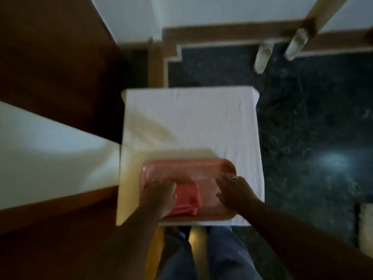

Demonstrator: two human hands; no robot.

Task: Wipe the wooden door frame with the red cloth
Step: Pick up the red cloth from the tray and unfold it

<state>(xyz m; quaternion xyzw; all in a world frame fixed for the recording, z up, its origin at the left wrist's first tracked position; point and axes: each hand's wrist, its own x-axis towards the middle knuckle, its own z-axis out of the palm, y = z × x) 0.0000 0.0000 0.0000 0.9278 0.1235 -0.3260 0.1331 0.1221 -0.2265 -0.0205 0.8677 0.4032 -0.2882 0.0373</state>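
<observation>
Below, left hand on red cloth, pink tray; right hand hovering

A small desk draped in a wrinkled white cloth stands on a dark, speckled stone floor, which shows a soft pale glare of reflected light at the right. White walls rise at the top of the view above a brown wooden skirting with a stepped pale border, and a pair of light slippers lies on the floor close to that skirting. Dark brown wooden panels fill the left side, with a white band of wall between them, and the whole room is dim.
</observation>
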